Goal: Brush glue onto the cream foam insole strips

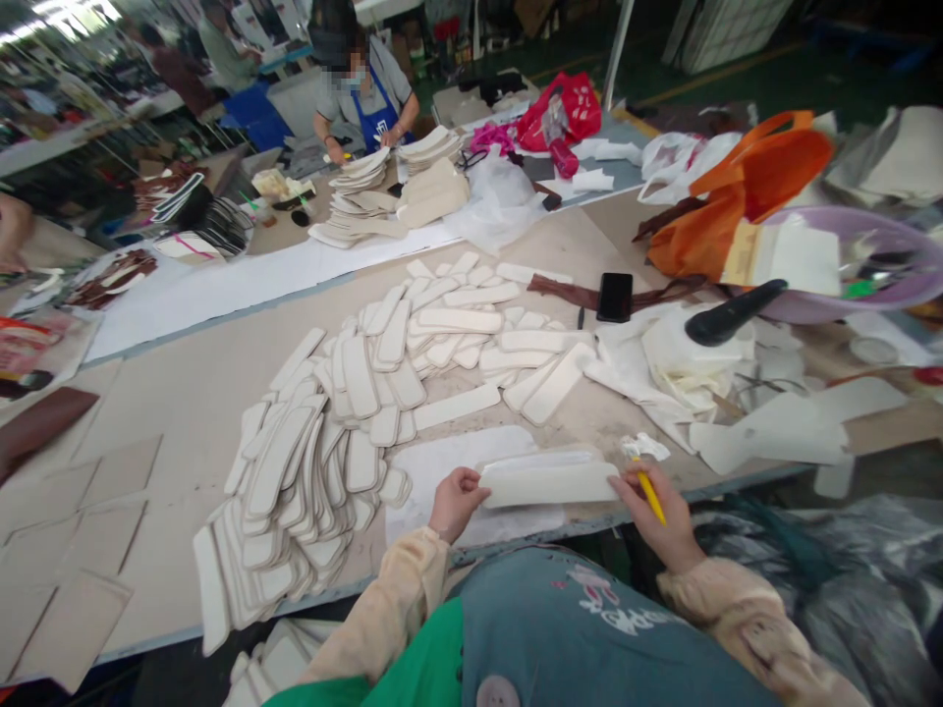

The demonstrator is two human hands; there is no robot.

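Observation:
My left hand [458, 503] pinches the left end of a long cream-coloured strip [549, 484] between thumb and fingers. At the strip's other end, my right hand [659, 513] grips the corner and also carries a slim yellow pen-like tool [651, 496], slanting across the fingers. The strip hangs low over a white paper sheet [434, 462] at the table's near edge. Another pale strip lies just behind it. Large heaps of similar round-ended cream pieces [360, 373] spread to the left and beyond my hands. Crumpled white scraps [644, 447] lie beside my right hand.
A black phone [614, 297], a white container with a black handle [737, 312], an orange bag [707, 231] and a purple basin [869, 295] stand right. Flat beige panels [88, 589] lie left. Across the table a person [368, 98] in a blue apron handles stacked pieces.

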